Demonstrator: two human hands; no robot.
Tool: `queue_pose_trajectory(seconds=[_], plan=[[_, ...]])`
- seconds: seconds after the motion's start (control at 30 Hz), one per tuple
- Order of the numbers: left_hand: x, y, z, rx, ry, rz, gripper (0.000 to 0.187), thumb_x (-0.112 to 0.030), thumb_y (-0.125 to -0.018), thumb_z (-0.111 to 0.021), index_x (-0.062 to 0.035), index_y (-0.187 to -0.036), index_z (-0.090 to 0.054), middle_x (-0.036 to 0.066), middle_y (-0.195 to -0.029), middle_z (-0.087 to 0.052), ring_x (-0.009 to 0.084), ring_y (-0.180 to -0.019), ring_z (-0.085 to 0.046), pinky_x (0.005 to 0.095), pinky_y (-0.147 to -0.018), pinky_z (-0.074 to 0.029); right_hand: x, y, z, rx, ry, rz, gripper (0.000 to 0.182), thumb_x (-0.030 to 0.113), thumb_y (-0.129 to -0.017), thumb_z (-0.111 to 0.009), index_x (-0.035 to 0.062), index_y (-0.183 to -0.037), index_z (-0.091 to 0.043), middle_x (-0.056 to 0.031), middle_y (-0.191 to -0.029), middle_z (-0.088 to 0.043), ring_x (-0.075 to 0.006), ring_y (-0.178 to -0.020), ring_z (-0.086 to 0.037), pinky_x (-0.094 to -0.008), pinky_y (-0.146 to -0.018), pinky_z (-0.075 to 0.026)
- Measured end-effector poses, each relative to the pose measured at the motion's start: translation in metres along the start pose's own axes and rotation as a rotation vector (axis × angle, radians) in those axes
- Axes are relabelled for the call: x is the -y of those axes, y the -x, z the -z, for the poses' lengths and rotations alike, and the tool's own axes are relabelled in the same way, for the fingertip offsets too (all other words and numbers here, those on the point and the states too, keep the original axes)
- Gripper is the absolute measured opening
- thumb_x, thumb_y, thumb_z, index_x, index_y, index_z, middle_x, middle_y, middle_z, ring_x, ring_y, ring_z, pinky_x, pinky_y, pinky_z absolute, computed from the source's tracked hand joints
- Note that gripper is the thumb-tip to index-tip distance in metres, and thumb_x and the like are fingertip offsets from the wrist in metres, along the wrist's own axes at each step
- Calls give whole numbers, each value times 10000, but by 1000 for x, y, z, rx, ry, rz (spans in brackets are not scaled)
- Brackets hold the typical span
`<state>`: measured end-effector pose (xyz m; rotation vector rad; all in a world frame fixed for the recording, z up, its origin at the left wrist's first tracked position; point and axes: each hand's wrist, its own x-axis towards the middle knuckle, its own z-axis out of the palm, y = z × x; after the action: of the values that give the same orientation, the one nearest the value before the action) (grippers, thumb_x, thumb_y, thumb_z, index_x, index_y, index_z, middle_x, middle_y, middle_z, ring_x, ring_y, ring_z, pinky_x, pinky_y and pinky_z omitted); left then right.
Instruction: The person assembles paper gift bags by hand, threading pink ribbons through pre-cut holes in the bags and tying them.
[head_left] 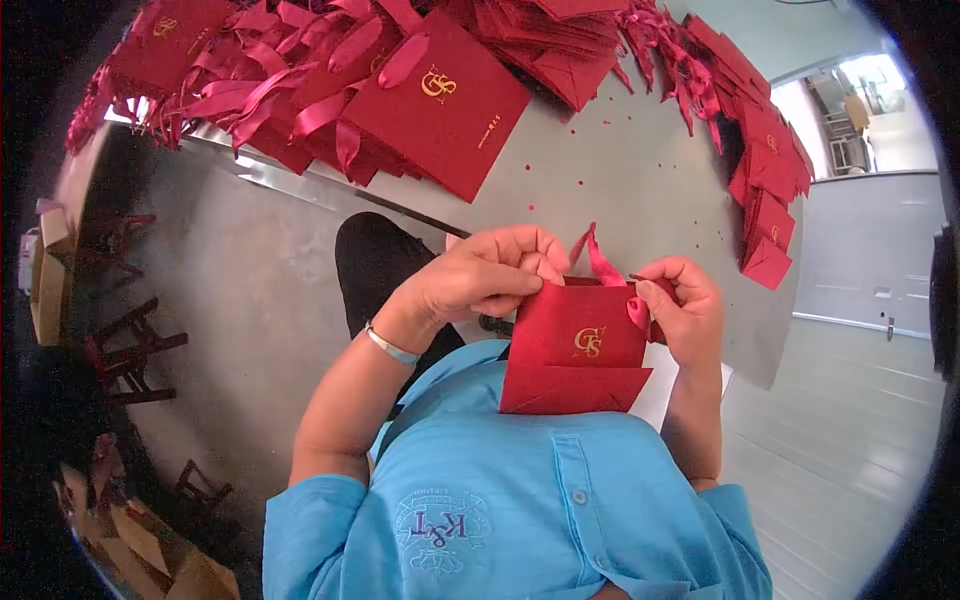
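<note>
Grey floor [270, 250] lies left of the pale table [620, 180]; red bags [440, 110] heap along its far side. Near, before the blue shirt [500, 480], left hand [490, 275] and right hand [687, 308] pinch the small bag [572, 345] by its top corners.

A pale grey-green table [625, 185] stands on a smooth, mottled grey floor [275, 265]. Off its left end are dark reddish wooden stools [137, 355] and brown cardboard boxes [50, 290], dim and blurred at the margin. Past its right edge stretches a light grey panel [868, 245] with a small latch [889, 326]; above that, bright white light fills an opening [870, 105], washing out much beyond it.
</note>
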<state>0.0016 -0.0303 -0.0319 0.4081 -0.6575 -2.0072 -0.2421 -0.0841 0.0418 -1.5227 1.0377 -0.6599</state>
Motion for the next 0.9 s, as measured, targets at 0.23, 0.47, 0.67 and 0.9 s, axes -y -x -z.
queue_pose_trajectory(seconds=[0.23,0.47,0.67,0.9], plan=[[-4,4,-3,-69,-47,-21,227,44,-855,-502,5,-1078,-489,75,-932,-651,10,-416,-367,151,-340,-253,5,1,-1,-22,5,5,81,-22,-851,-590,-16,-932,-581,-17,-777,-610,-42,-639,-546,-173,-563,-427],[1,2,-1,38,12,10,218,50,-863,-486,6,-1077,-487,64,-964,-644,5,-412,-346,156,-344,-229,-1,-1,-2,-12,26,-14,89,-19,-848,-603,-18,-935,-584,-22,-770,-610,-46,-640,-550,-173,-568,-436],[5,3,0,89,73,-24,205,52,-866,-479,6,-1066,-487,50,-983,-638,8,-398,-318,154,-348,-213,-3,-5,-6,4,-19,-37,90,-20,-848,-613,-21,-935,-588,-23,-761,-607,-51,-641,-556,-175,-577,-448],[4,5,0,79,78,-24,211,47,-852,-503,6,-1058,-487,51,-975,-643,3,-395,-331,154,-344,-204,-4,-6,-7,6,10,-6,91,-21,-845,-620,-23,-932,-592,-26,-753,-607,-52,-642,-557,-176,-572,-451]])
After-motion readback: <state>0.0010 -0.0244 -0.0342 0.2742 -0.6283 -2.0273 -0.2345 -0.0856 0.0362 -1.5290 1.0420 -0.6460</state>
